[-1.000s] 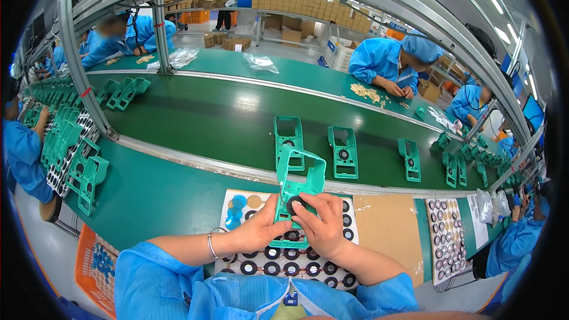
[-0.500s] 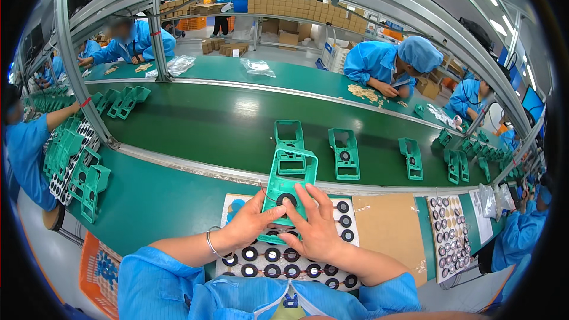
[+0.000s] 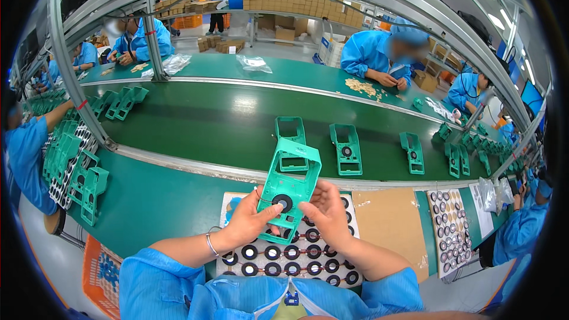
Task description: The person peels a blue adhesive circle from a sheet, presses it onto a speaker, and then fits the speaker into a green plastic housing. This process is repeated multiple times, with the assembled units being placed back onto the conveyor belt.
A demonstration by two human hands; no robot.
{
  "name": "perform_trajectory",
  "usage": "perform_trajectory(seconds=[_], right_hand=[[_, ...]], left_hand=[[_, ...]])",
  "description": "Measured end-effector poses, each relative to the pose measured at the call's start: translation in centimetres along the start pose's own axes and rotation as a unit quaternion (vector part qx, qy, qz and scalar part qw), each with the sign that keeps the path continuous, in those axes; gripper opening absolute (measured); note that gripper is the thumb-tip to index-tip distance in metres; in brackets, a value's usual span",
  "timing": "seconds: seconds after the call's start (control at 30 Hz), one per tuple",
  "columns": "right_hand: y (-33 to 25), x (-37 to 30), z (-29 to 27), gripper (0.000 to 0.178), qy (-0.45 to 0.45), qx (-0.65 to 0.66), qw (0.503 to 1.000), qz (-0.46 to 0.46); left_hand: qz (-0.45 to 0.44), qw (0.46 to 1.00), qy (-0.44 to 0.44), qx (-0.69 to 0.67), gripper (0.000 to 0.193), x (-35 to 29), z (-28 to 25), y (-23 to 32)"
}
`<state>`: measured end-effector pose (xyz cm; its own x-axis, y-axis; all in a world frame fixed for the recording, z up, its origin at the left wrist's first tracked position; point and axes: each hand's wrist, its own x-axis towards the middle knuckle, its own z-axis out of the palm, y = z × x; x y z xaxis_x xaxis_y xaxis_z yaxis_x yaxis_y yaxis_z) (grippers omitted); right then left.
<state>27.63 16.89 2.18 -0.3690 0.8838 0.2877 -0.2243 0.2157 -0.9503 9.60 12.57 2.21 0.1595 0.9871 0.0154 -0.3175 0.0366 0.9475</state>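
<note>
A green plastic housing [image 3: 305, 181] is held up, tilted, between my two hands above the near table. A round black speaker [image 3: 282, 202] sits in its lower part, with a thin wire running to the left. My left hand [image 3: 252, 219] grips the housing's left edge, its thumb lying over the front beside the speaker. Along the right edge, my right hand [image 3: 329, 213] is closed, thumb in front and the other fingers partly hidden behind. Beneath the hands lies a white board [image 3: 261, 261] bearing rows of black round speakers.
Flat brown cardboard [image 3: 388, 225] lies right of the board. Farther right is another board of round parts [image 3: 448, 240]. Beyond a metal rail, a green conveyor [image 3: 237, 124] carries several green housings [image 3: 347, 151]. An orange basket [image 3: 92, 278] stands lower left. Co-workers sit around.
My right hand's fingers have left the speaker and now hold the housing's right edge. The housing has tilted, its top leaning to the right. My left hand has kept its grip.
</note>
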Motion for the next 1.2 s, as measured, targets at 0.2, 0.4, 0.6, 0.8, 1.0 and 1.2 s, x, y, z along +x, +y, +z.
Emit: perform_trajectory(seconds=[0.2,0.4,0.6,0.8,1.0,1.2], right_hand=[[0.6,-0.1,0.1,0.037,-0.046,0.005,0.989,0.138],[1.3,-0.1,-0.2,0.028,-0.054,0.044,0.978,0.194],[0.7,0.3,-0.1,0.030,-0.050,-0.082,0.982,0.161],[0.7,0.2,-0.2,0.044,-0.054,-0.016,0.991,0.124],[1.3,0.4,-0.9,0.050,-0.056,-0.021,0.995,0.075],[2.0,1.5,-1.5,0.024,0.049,-0.092,0.994,-0.026]], left_hand=[[0.040,0.981,-0.024,0.187,0.031,-0.2,0.4,-0.5],[0.063,0.948,-0.039,0.311,0.034,-0.7,1.3,-0.6],[0.095,0.944,-0.051,0.313,0.037,0.0,0.4,-1.1],[-0.094,0.993,-0.049,-0.051,0.037,0.1,0.3,0.6],[-0.041,0.998,-0.037,0.004,0.037,1.1,-0.5,0.5],[0.005,0.977,0.128,0.169,0.031,9.2,-7.7,3.5]])
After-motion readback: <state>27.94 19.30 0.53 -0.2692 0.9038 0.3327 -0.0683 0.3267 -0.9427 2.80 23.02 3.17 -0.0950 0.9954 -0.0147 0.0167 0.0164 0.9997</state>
